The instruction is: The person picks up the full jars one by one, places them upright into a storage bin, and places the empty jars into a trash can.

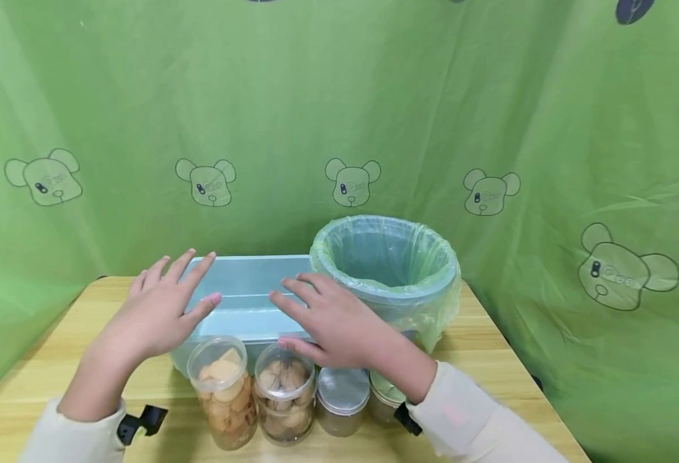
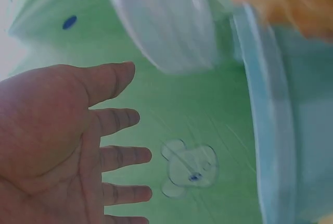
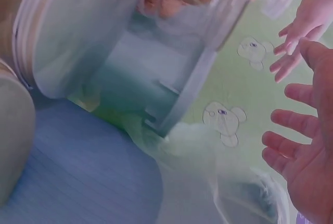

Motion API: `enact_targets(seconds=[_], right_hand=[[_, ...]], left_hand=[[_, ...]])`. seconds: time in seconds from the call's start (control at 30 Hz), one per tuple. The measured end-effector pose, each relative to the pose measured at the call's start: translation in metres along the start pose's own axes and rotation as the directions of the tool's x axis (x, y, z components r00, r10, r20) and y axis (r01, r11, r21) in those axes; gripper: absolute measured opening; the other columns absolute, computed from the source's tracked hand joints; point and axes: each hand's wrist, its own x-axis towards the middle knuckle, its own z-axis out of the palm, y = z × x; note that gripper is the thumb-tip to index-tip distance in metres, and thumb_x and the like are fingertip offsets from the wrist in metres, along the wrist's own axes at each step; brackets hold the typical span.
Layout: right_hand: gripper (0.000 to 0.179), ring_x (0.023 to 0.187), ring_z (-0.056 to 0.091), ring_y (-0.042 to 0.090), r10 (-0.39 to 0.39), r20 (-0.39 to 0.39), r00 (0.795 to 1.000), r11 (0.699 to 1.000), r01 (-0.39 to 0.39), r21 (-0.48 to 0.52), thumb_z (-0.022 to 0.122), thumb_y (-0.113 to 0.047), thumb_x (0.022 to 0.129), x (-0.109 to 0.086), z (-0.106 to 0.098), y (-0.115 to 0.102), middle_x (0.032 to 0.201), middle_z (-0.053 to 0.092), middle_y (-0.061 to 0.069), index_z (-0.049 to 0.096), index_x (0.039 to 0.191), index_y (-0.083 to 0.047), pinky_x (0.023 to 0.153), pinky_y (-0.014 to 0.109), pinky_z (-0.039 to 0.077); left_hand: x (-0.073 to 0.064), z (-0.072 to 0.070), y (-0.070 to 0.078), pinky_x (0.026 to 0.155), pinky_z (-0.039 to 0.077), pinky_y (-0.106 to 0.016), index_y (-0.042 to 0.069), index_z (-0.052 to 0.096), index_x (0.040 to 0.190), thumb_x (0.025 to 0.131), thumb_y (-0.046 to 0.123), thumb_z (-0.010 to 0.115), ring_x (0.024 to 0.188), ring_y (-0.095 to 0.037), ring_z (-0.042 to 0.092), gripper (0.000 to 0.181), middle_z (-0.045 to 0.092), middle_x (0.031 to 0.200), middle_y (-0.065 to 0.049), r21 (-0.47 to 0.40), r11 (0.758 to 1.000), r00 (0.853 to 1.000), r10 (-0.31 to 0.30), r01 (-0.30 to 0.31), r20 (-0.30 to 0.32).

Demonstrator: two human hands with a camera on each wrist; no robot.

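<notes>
My left hand (image 1: 162, 315), fingers spread, hovers over the left side of a light-blue rectangular bin (image 1: 247, 280); in the left wrist view its palm shows with nothing in it. Over the bin's right front, my right hand (image 1: 336, 321) hangs with loosely spread fingers, also holding nothing. Beneath the hands stand a tall clear jar of orange-tan pieces (image 1: 227, 408) and a clear jar of brown lumps (image 1: 286, 411). To their right are a jar with a silver lid (image 1: 344, 391) and another lidded jar (image 1: 382, 389), partly hidden by my right wrist.
A round blue bucket (image 1: 377, 247), lined with a thin green plastic bag (image 1: 432, 315), stands behind the jars at the right, against the bin. All rest on a wooden table (image 1: 490, 392). A green curtain (image 1: 281, 128) with printed bear heads hangs behind.
</notes>
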Motion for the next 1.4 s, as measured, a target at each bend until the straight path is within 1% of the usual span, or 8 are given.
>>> enact_targets(seconds=[0.43,0.7,0.9,1.07,1.17,1.23,1.3,1.4], right_hand=[[0.068,0.134,0.049,0.029,-0.118,0.084,0.989,0.992,0.121,-0.030,0.038,-0.061,0.104,-0.003,0.019,-0.018,0.151,0.050,0.010,0.042,0.155,-0.017,0.112,0.044,0.041],[0.069,0.129,0.052,0.026,-0.150,0.087,0.985,0.988,0.153,-0.032,0.036,-0.065,0.103,-0.007,0.032,-0.027,0.149,0.051,0.008,0.044,0.154,-0.019,0.109,0.042,0.044],[0.076,0.124,0.051,0.023,-0.191,0.090,0.977,0.981,0.193,-0.016,0.032,-0.070,0.101,-0.008,0.043,-0.032,0.147,0.049,0.007,0.043,0.155,-0.017,0.108,0.039,0.044],[0.077,0.122,0.049,0.023,-0.200,0.094,0.975,0.978,0.204,-0.033,0.033,-0.072,0.100,-0.010,0.048,-0.034,0.146,0.048,0.006,0.042,0.155,-0.018,0.105,0.039,0.045],[0.078,0.123,0.048,0.024,-0.200,0.097,0.975,0.978,0.204,-0.034,0.035,-0.072,0.099,-0.010,0.050,-0.033,0.147,0.048,0.005,0.041,0.156,-0.019,0.104,0.039,0.045],[0.077,0.121,0.048,0.024,-0.203,0.096,0.974,0.978,0.207,-0.027,0.037,-0.072,0.099,-0.010,0.050,-0.033,0.147,0.048,0.003,0.041,0.156,-0.020,0.102,0.039,0.046],[0.077,0.118,0.047,0.023,-0.209,0.098,0.973,0.977,0.211,-0.019,0.037,-0.072,0.099,-0.009,0.051,-0.032,0.147,0.048,0.001,0.041,0.156,-0.020,0.101,0.039,0.045],[0.077,0.113,0.046,0.022,-0.216,0.101,0.971,0.976,0.218,-0.005,0.038,-0.072,0.098,-0.008,0.051,-0.031,0.146,0.048,-0.003,0.041,0.156,-0.021,0.098,0.038,0.045]], left_hand=[[0.000,0.024,-0.045,0.103,0.015,-0.083,0.012,0.017,0.165,0.106,0.054,0.042,0.139,-0.066,0.017,0.077,0.015,0.162,-0.036,-0.090,0.992,0.994,-0.082,0.088,0.068],[-0.003,0.033,-0.064,0.099,0.022,-0.083,0.005,0.020,0.163,0.107,0.049,0.044,0.132,-0.070,0.025,0.075,0.023,0.156,-0.040,-0.159,0.983,0.995,-0.084,0.090,0.045],[-0.004,0.038,-0.075,0.103,0.025,-0.078,-0.003,0.022,0.161,0.108,0.042,0.047,0.134,-0.064,0.030,0.073,0.030,0.153,-0.040,-0.210,0.976,0.998,-0.063,0.064,0.014],[-0.006,0.041,-0.082,0.104,0.025,-0.076,-0.005,0.023,0.160,0.109,0.040,0.046,0.135,-0.061,0.031,0.072,0.034,0.150,-0.042,-0.248,0.966,0.997,-0.072,0.075,0.020],[-0.007,0.045,-0.085,0.099,0.036,-0.073,-0.006,0.026,0.158,0.109,0.038,0.047,0.124,-0.057,0.047,0.069,0.040,0.144,-0.041,-0.295,0.952,0.996,-0.081,0.084,0.024],[-0.007,0.047,-0.087,0.093,0.045,-0.069,-0.007,0.029,0.157,0.109,0.036,0.047,0.110,-0.049,0.058,0.067,0.045,0.140,-0.038,-0.326,0.942,0.997,-0.082,0.083,0.017],[-0.008,0.049,-0.090,0.085,0.050,-0.062,-0.008,0.030,0.156,0.109,0.035,0.046,0.098,-0.040,0.063,0.066,0.048,0.135,-0.035,-0.345,0.935,0.996,-0.088,0.087,0.012],[-0.009,0.051,-0.092,0.081,0.052,-0.053,-0.009,0.032,0.154,0.109,0.037,0.045,0.094,-0.034,0.064,0.066,0.049,0.135,-0.033,-0.362,0.926,0.994,-0.110,0.109,0.017]])
